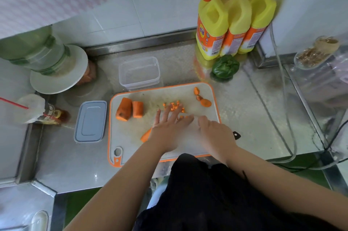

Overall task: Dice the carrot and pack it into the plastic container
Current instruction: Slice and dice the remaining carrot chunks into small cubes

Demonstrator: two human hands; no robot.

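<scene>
The left hand [170,127] lay flat, fingers straight and spread, over the diced carrot [174,107] on the white, orange-rimmed cutting board [131,142], probably steadying or gathering the small cubes. The right hand [214,133] was curled around what appeared to be a knife, of which only the black handle end [236,135] showed. Two thick uncut carrot chunks [129,109] waited at the board's left side. The clear, rigid plastic container [139,73] stood open just behind the board on the steel tabletop [254,118], its grey lid [91,121] set aside to the left.
</scene>
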